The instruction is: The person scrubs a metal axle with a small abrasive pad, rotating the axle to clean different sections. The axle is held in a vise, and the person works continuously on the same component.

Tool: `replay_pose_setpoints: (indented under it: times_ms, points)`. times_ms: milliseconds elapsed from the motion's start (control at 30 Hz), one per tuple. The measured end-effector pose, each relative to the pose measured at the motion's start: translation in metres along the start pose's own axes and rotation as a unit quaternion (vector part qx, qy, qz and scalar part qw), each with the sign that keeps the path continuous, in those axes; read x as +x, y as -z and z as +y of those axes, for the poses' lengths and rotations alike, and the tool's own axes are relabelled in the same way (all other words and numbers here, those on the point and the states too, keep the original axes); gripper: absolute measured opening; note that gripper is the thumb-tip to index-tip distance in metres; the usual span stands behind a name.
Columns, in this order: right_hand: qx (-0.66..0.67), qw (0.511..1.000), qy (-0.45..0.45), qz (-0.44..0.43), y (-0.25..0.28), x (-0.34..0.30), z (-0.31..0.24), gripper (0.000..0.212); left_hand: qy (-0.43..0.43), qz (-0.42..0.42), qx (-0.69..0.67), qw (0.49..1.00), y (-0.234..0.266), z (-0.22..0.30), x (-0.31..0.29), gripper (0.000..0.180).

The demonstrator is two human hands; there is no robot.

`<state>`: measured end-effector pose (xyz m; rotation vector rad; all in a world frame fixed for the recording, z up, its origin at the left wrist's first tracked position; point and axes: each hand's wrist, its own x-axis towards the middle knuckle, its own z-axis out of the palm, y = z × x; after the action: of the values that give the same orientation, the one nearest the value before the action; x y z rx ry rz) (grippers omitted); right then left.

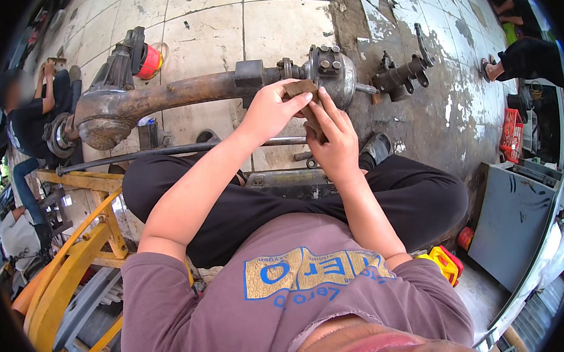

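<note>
Both grips are narrow: the left hand point(273, 109) and right hand point(335, 134) pinch a brown sheet point(301, 88) between them, near the right end of the axle point(180, 95), which lies lengthwise left to right.

Toward six o'clock, the person's mauve T-shirt point(216, 319) carries readable lettering: a cracked gold, blue-edged panel point(291, 280), split into tiles, with large blue characters. Smaller blue words run near the panel's twelve-o'clock edge. A curved line of blue lettering point(307, 297) sits just off its six-o'clock side. Folds distort the print toward three o'clock.
</note>
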<state>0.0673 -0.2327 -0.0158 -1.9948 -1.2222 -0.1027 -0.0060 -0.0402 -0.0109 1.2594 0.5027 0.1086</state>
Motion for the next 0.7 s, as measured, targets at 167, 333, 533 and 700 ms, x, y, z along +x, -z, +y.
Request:
replay_pose_setpoints:
  times_ms: [167,333,533,700]
  points:
    - [-0.081,0.995,-0.030,-0.047,0.000,0.001,0.013,0.076,0.023,-0.050,0.114,0.992,0.018,-0.005,0.023,0.035]
    - [-0.098,0.993,0.034,-0.052,-0.014,0.004,0.020,0.071,0.075,-0.079,0.156,0.982,0.019,-0.010,0.035,0.030]
    - [-0.071,0.995,-0.033,-0.067,-0.015,0.003,0.023,0.061,0.103,-0.031,0.109,0.988,0.022,0.007,0.032,0.039]
    - [-0.143,0.981,-0.085,-0.101,-0.014,0.002,0.030,0.063,-0.148,0.055,0.456,0.876,0.037,0.020,0.030,0.054]
